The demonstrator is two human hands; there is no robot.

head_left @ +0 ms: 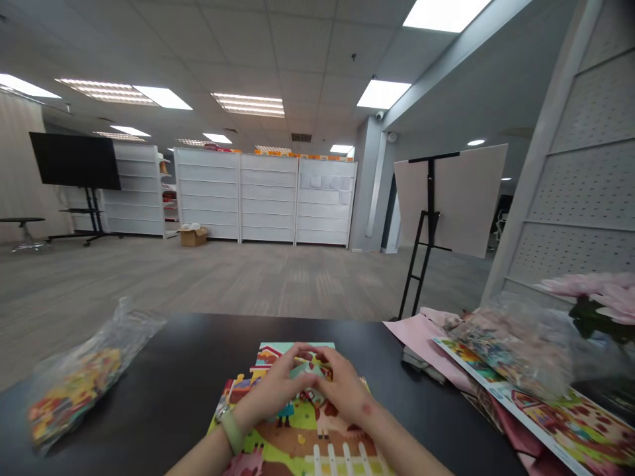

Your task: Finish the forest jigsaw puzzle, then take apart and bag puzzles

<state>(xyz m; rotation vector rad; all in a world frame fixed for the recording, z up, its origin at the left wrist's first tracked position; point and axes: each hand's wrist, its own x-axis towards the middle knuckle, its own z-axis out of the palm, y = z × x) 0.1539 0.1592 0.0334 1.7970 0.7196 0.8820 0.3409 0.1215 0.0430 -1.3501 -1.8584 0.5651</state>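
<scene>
A colourful farm-scene jigsaw puzzle (pixel 297 439) lies on the dark table in front of me, its upper left edge showing notched pieces. Over its upper part, my left hand (pixel 282 380) and my right hand (pixel 342 383) come together, fingers curled and thumbs meeting. Between the fingertips is a light teal puzzle piece (pixel 308 370), partly covered by the fingers. Whether it is lifted off the picture or rests on it, I cannot tell. A pale green band circles my left wrist.
On the table's left lies a clear plastic bag (pixel 84 383) of puzzle pieces. To the right are pink cloth (pixel 421 334), a printed picture sheet (pixel 555 416), another plastic bag (pixel 516 344) and pink flowers (pixel 605 294). Beyond the table stands an easel board (pixel 461 205).
</scene>
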